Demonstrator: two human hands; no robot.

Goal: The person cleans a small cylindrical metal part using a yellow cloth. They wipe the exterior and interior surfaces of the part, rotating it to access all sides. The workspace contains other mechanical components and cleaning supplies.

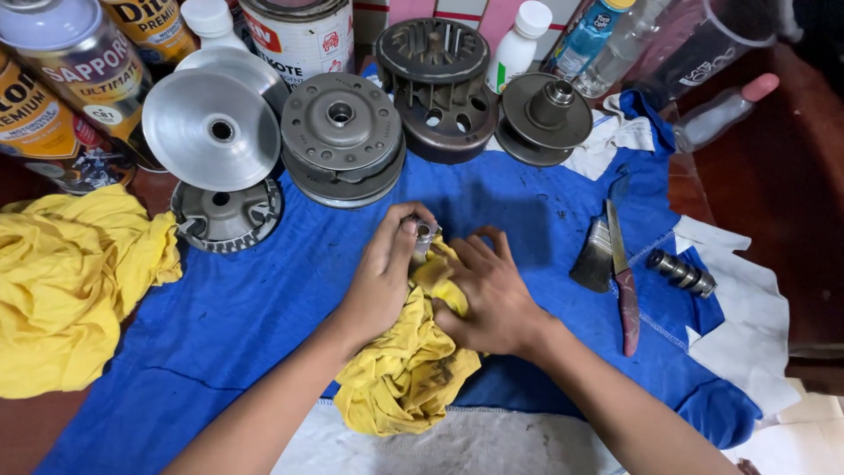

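We see a small metal sleeve [423,236], grey and cylindrical with an open end, at the middle of the blue cloth [264,299]. Our left hand [382,273] pinches it closed between thumb and fingers, while our right hand [492,295] presses, fingers bent, on the soiled yellow rag [409,369] beneath it. We count two yellow rags, the other [70,281] lying left, and five round metal clutch parts [343,132] behind.

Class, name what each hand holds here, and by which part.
The left hand pinches a small metal tube by its upper end; the right hand grips the yellow rag bunched around it.
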